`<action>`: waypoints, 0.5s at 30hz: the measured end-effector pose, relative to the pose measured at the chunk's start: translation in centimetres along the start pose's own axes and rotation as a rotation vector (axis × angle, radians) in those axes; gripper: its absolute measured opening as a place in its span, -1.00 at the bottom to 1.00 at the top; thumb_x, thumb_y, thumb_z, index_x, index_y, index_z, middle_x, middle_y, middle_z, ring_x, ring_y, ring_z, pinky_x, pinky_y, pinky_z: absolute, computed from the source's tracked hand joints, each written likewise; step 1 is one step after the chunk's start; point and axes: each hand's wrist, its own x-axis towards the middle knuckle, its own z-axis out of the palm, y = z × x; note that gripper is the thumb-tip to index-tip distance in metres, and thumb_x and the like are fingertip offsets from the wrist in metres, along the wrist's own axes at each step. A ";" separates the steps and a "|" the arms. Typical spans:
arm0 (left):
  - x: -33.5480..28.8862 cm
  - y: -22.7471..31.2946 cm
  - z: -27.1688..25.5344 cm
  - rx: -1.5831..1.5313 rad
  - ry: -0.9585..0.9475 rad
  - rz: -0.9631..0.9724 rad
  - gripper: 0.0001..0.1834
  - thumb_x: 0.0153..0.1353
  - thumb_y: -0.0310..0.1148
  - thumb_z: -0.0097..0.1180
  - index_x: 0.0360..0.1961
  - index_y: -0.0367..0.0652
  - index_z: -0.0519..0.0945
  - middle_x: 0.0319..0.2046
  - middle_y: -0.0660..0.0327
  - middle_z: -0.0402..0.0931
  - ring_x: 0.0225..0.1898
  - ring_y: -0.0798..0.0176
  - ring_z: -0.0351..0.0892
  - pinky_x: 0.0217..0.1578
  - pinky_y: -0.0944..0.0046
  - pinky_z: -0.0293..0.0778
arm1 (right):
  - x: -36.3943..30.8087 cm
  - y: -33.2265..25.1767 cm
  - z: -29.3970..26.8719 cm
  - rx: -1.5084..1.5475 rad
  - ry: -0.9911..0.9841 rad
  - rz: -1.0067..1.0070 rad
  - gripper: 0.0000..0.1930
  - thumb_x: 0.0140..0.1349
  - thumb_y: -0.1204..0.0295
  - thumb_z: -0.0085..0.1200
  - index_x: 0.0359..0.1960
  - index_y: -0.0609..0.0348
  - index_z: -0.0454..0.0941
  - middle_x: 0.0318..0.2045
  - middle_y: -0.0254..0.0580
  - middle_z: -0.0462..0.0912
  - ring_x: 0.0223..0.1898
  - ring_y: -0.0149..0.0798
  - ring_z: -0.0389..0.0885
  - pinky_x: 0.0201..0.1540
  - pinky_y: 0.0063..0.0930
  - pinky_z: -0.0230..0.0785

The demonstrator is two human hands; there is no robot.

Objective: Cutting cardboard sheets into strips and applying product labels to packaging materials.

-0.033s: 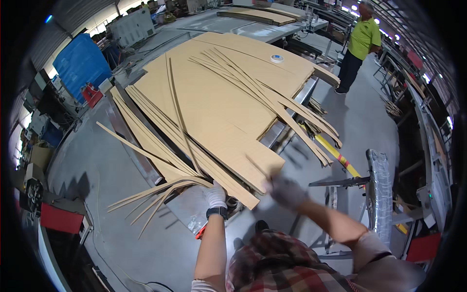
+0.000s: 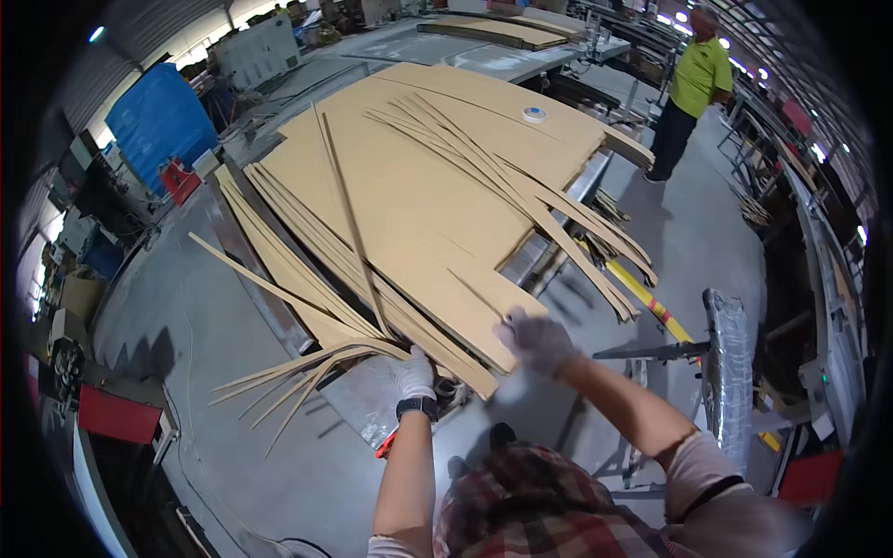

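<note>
My left hand (image 2: 414, 376), in a pale glove, is closed at the near end of a bundle of thin tan strips (image 2: 358, 346) whose loose ends fan out to the left. My right hand (image 2: 541, 344), also gloved, is closed over the near right corner of a stack of tan sheets (image 2: 419, 195). A thin dark stick (image 2: 476, 292) points up and left from its fingers; its exact kind I cannot make out. Beside my left hand, longer strips (image 2: 446, 358) lie along the stack's left edge.
More loose strips (image 2: 456, 153) and a roll of tape (image 2: 534, 114) lie on the sheets. Some strips (image 2: 591, 270) overhang the right edge. A foil-wrapped post (image 2: 728, 381) stands at right, near a yellow bar (image 2: 651, 302). A person in a lime shirt (image 2: 699, 79) stands at far right.
My right hand has shifted slightly up and left and is less blurred, with the thin stick reaching farther over the sheets. My left hand stays on the strips.
</note>
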 end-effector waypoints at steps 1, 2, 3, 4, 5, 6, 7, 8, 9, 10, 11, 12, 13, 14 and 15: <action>-1.5 1.7 -0.1 -0.073 -0.040 0.030 -0.28 0.13 -0.16 0.06 0.15 -0.54 0.23 0.10 -0.33 0.31 0.18 -0.21 0.27 0.22 0.12 0.15 | 3.0 0.3 -1.0 -0.153 0.081 -0.061 -0.58 0.22 0.03 -0.12 -0.27 0.19 0.45 -0.34 0.08 0.63 -0.27 0.05 0.62 -0.23 -0.02 0.44; 1.5 -2.6 0.9 -0.070 0.158 0.110 -0.30 0.10 -0.14 0.07 0.09 -0.56 0.29 0.05 -0.34 0.35 0.17 -0.22 0.29 0.20 0.10 0.18 | 5.7 -0.6 -1.1 -0.139 0.126 -0.090 -0.56 0.22 0.01 -0.13 -0.26 0.19 0.45 -0.35 0.07 0.63 -0.27 0.06 0.62 -0.19 -0.07 0.44; 1.6 -2.7 1.2 -0.053 0.138 0.092 -0.29 0.09 -0.13 0.08 0.07 -0.57 0.30 0.05 -0.35 0.35 0.15 -0.22 0.31 0.18 0.10 0.21 | 7.1 -1.4 -2.3 -0.139 0.163 -0.010 -0.57 0.21 0.02 -0.11 -0.28 0.19 0.46 -0.31 0.10 0.62 -0.22 0.05 0.61 -0.16 -0.09 0.43; 1.3 -2.3 1.6 -0.036 0.109 0.079 -0.29 0.08 -0.12 0.09 0.06 -0.58 0.31 0.04 -0.35 0.36 0.12 -0.23 0.34 0.16 0.09 0.24 | 9.0 -0.3 -2.4 -0.136 0.199 -0.035 -0.60 0.18 0.05 -0.05 -0.26 0.19 0.46 -0.24 0.10 0.60 -0.16 0.03 0.59 -0.14 -0.14 0.43; 1.5 -2.4 1.8 -0.039 0.111 0.076 -0.29 0.08 -0.12 0.09 0.06 -0.58 0.31 0.04 -0.35 0.36 0.12 -0.23 0.34 0.16 0.09 0.24 | 10.3 -0.3 -2.8 -0.222 0.267 -0.067 -0.61 0.16 0.06 -0.03 -0.24 0.17 0.46 -0.23 0.07 0.60 -0.17 0.03 0.58 -0.14 -0.16 0.43; 1.7 -2.4 1.9 0.040 0.002 0.020 -0.30 0.07 -0.13 0.10 0.05 -0.58 0.32 0.02 -0.36 0.37 0.10 -0.24 0.36 0.14 0.08 0.26 | 11.1 -0.3 -2.9 -0.309 0.335 -0.100 -0.61 0.14 0.07 0.00 -0.22 0.15 0.45 -0.23 0.04 0.60 -0.18 0.02 0.58 -0.14 -0.17 0.43; 2.6 -3.0 1.2 0.120 -0.083 -0.051 -0.31 0.06 -0.14 0.11 0.04 -0.57 0.33 0.01 -0.36 0.38 0.07 -0.25 0.38 0.12 0.07 0.28 | 11.2 -2.5 -2.2 -0.308 0.293 -0.217 -0.58 0.12 0.07 0.01 -0.14 0.13 0.44 -0.18 0.01 0.58 -0.14 -0.01 0.55 -0.09 -0.19 0.40; 2.7 -3.1 0.9 0.117 -0.070 -0.068 -0.31 0.06 -0.14 0.11 0.04 -0.57 0.33 0.01 -0.36 0.38 0.07 -0.25 0.38 0.12 0.07 0.28 | 10.6 -4.9 -1.1 -0.313 0.251 -0.323 -0.54 0.10 0.07 0.03 -0.05 0.10 0.42 -0.13 -0.02 0.56 -0.09 -0.04 0.53 -0.04 -0.21 0.37; 1.9 -2.6 1.2 0.052 0.003 -0.039 -0.34 0.07 -0.14 0.09 0.01 -0.57 0.35 -0.02 -0.36 0.40 0.05 -0.25 0.40 0.11 0.06 0.29 | 9.5 -6.1 1.9 -0.319 0.245 -0.473 -0.50 0.12 0.08 0.01 0.05 0.08 0.36 -0.01 0.00 0.46 0.04 -0.03 0.42 0.08 -0.14 0.25; 1.2 -2.3 1.4 -0.011 0.073 -0.007 -0.37 0.09 -0.15 0.06 -0.02 -0.57 0.37 -0.06 -0.36 0.43 0.03 -0.25 0.41 0.09 0.05 0.30 | 8.2 -6.9 5.3 -0.323 0.237 -0.618 -0.45 0.14 0.10 0.00 0.14 0.05 0.30 0.12 0.02 0.35 0.18 -0.03 0.31 0.20 -0.06 0.12; 2.2 -2.9 0.7 0.333 -0.159 -0.046 -0.47 0.11 -0.24 0.07 -0.05 -0.53 0.40 -0.08 -0.28 0.48 0.01 -0.16 0.46 0.05 0.08 0.34 | 7.6 -8.3 7.5 -0.389 0.109 -0.586 -0.40 0.16 0.06 -0.03 0.21 0.03 0.24 0.21 -0.02 0.25 0.27 -0.04 0.16 0.26 0.01 -0.04; 1.4 -2.5 0.7 0.330 -0.166 -0.047 -0.47 0.11 -0.24 0.07 -0.05 -0.53 0.40 -0.08 -0.28 0.48 0.01 -0.16 0.46 0.05 0.08 0.34 | 8.0 -8.5 8.9 -0.461 -0.014 -0.530 -0.34 0.17 0.03 -0.07 0.28 0.00 0.17 0.30 -0.05 0.14 0.36 -0.05 0.01 0.32 0.08 -0.20; -0.5 -1.8 0.8 0.015 -0.115 -0.033 -0.49 0.12 -0.27 0.10 -0.05 -0.52 0.40 -0.09 -0.22 0.50 -0.01 -0.10 0.49 0.03 0.11 0.36 | 9.1 -7.9 9.5 -0.466 -0.016 -0.517 -0.34 0.17 0.03 -0.07 0.28 0.00 0.17 0.30 -0.05 0.14 0.36 -0.05 0.01 0.32 0.08 -0.20; -1.9 -1.7 0.4 -0.302 -0.048 -0.026 -0.51 0.13 -0.30 0.13 -0.04 -0.50 0.40 -0.09 -0.16 0.52 -0.03 -0.04 0.51 0.00 0.13 0.38 | 9.9 -7.9 9.7 -0.433 -0.008 -0.493 -0.31 0.19 -0.01 -0.10 0.31 0.00 0.12 0.33 -0.10 0.10 0.38 -0.04 -0.05 0.33 0.11 -0.30; -2.0 -2.7 0.7 -0.573 -0.097 -0.037 -0.49 0.10 -0.34 0.19 -0.01 -0.46 0.39 -0.08 -0.06 0.53 -0.05 0.06 0.52 -0.02 0.18 0.39 | 10.6 -7.8 10.0 -0.400 0.001 -0.466 -0.28 0.20 -0.06 -0.14 0.34 0.00 0.07 0.36 -0.14 0.07 0.40 -0.03 -0.10 0.35 0.13 -0.39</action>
